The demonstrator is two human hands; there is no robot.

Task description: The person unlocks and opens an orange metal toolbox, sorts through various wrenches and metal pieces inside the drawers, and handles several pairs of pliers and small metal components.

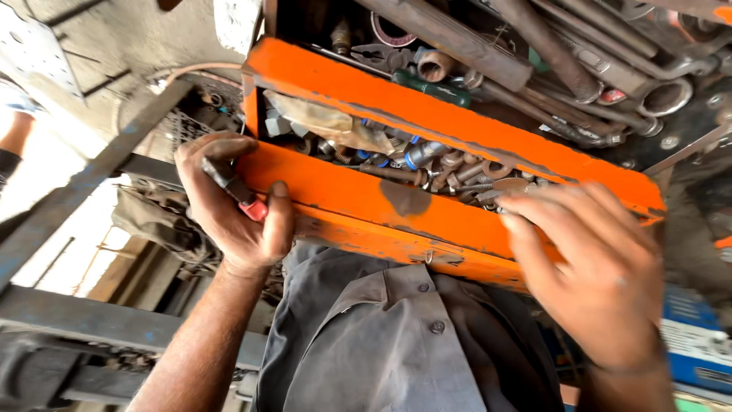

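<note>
An open orange metal toolbox (358,194) fills the middle of the view. Its near tray holds several bolts, nuts and washers (450,172). My left hand (229,206) rests against the toolbox's left end and grips a small tool with a red and black handle (244,197). My right hand (595,267) is spread over the right end of the tray, its fingertips touching the bolts and washers by the rim. It holds nothing that I can see.
The toolbox's far tray holds wrenches, pipes, sockets and a green-handled screwdriver (431,88). A grey buttoned shirt (396,336) lies below the box. Steel frame bars (91,175) cross at the left. A blue box (698,343) sits at the right edge.
</note>
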